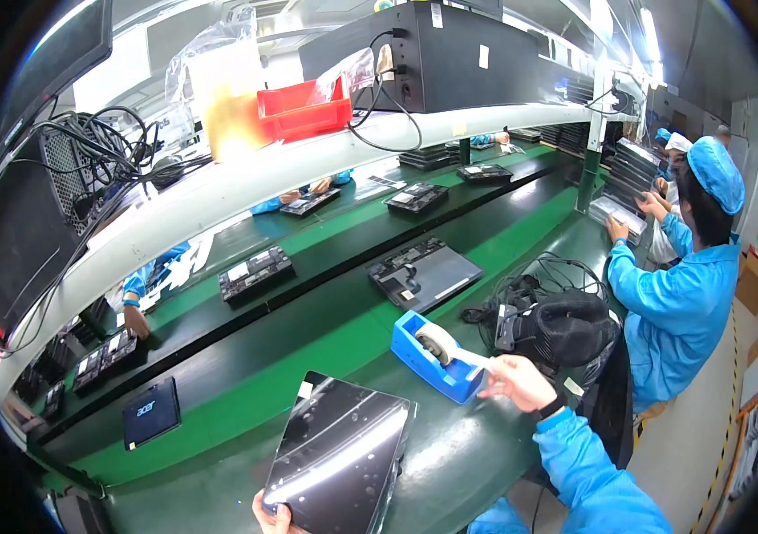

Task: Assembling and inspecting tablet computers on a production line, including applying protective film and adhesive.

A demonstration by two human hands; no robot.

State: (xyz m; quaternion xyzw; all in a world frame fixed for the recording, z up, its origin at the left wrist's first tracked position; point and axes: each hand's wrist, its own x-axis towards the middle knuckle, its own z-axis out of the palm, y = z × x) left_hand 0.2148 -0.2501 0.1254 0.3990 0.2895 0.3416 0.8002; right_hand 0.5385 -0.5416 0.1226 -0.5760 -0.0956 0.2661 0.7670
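A flat dark panel wrapped in glossy clear film (339, 454) lies on the green bench in front of me. My left hand (274, 516) grips its near left corner at the bottom edge of the picture. My right hand (517, 381) reaches to a blue tape dispenser (432, 360) and pinches the free end of the pale tape (472, 359) pulled from its roll. The dispenser stands just beyond the panel's far right corner.
A black conveyor belt (325, 240) carries several opened laptop bases. One opened laptop (423, 273) rests on the green bench (245, 392). A black bundle with cables (557, 325) sits right of the dispenser. A person in blue (681, 294) works at right. A white shelf (245, 182) holds a red bin.
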